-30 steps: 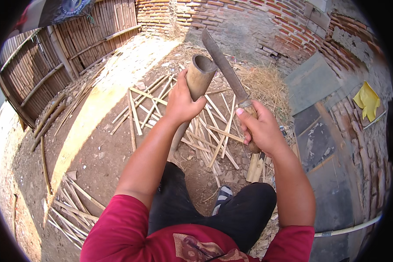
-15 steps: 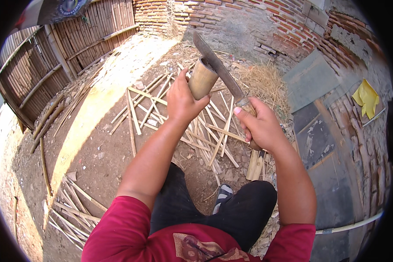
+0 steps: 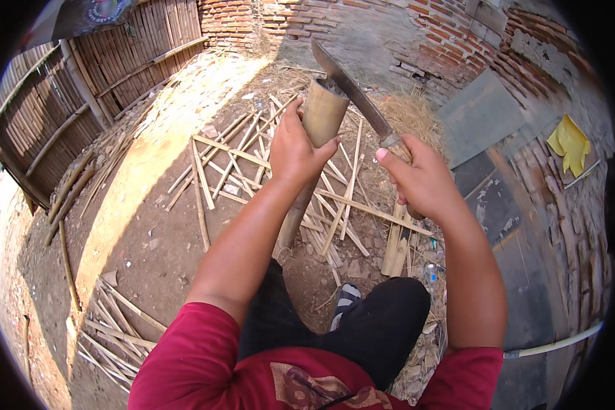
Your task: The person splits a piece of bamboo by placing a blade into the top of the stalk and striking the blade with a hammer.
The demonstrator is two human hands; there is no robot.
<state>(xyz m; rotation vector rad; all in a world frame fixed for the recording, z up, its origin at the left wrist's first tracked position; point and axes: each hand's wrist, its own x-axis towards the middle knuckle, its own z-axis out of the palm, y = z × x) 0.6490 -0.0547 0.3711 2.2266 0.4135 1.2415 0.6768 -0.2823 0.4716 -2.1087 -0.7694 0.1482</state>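
Observation:
My left hand (image 3: pixel 298 152) is wrapped round a thick bamboo pole (image 3: pixel 323 116) and steadies it upright, slightly tilted. The pole's hollow end faces up, and its lower length runs down past my wrist toward the ground by my knee. Gripped in my right hand (image 3: pixel 427 176) is a machete (image 3: pixel 354 90) with a dark, worn blade and a wooden handle. The blade slants up to the left across the right side of the pole's open top; whether it touches the rim I cannot tell.
Split bamboo strips (image 3: pixel 348 205) lie crisscrossed on the dirt ahead, with another pile (image 3: pixel 119 328) at lower left. Wider split pieces (image 3: pixel 395 249) lie beside my right knee. Dry straw (image 3: pixel 410 119), grey sheets (image 3: pixel 482 116) and a yellow cloth-like piece (image 3: pixel 569 145) are on the right. A bamboo fence (image 3: pixel 143 58) and brick wall stand behind.
The bamboo pole stands more upright, and its lower length now shows below my left hand. My right hand and the machete have shifted slightly to the right, the blade tip higher.

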